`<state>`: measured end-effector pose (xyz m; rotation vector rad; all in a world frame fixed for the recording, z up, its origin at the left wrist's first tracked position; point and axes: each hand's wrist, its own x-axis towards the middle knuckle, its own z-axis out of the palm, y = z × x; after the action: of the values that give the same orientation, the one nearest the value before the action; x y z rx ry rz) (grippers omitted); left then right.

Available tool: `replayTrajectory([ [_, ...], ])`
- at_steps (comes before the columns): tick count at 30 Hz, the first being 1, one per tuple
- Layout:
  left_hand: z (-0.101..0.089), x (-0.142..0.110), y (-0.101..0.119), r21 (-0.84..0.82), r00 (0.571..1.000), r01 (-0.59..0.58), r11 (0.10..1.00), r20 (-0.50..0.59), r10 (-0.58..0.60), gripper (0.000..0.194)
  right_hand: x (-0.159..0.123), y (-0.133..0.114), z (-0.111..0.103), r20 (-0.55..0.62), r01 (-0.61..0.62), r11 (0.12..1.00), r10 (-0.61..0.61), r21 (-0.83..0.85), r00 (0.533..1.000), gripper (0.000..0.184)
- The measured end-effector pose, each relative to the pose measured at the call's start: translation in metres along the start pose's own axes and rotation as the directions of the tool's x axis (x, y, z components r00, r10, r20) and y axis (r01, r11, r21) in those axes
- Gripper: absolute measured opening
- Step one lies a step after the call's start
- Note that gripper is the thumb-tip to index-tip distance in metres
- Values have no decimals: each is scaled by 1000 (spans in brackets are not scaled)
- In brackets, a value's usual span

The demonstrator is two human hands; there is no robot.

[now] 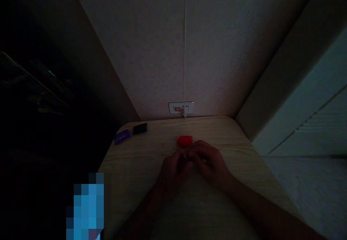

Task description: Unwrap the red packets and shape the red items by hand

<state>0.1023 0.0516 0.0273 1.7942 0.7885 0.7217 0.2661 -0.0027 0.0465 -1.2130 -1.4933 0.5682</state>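
Both hands meet over the tabletop in dim light. My left hand (171,169) is curled around a small, dark, purplish thing (182,162) with a pale glint on it; its kind is too dark to tell. My right hand (210,160) is bent in a pinch, fingertips touching or very close to the top of that same thing. Whether anything else is between the right fingers is hidden. Just beyond the fingertips lies a bright red bundle (184,141) with thin wisps at its ends.
A pale wood-grain table (157,138) stands against the wall. At its far left lie a shiny purple packet (122,137) and a flat black piece (140,128). A wall socket (173,108) holds a white plug (184,111). A pixelated blue patch covers the lower left.
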Motion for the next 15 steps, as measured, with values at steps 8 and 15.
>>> replayTrajectory([
  [8,-1,0,6,-13,1000,-7,1000,3,7,28,-1,3,2,-14,51,996,-52,-67,999,17],
  [15,2,5,5,127,994,14,992,-107,0,22,-1,7,6,-8,76,991,-77,-111,997,18],
])
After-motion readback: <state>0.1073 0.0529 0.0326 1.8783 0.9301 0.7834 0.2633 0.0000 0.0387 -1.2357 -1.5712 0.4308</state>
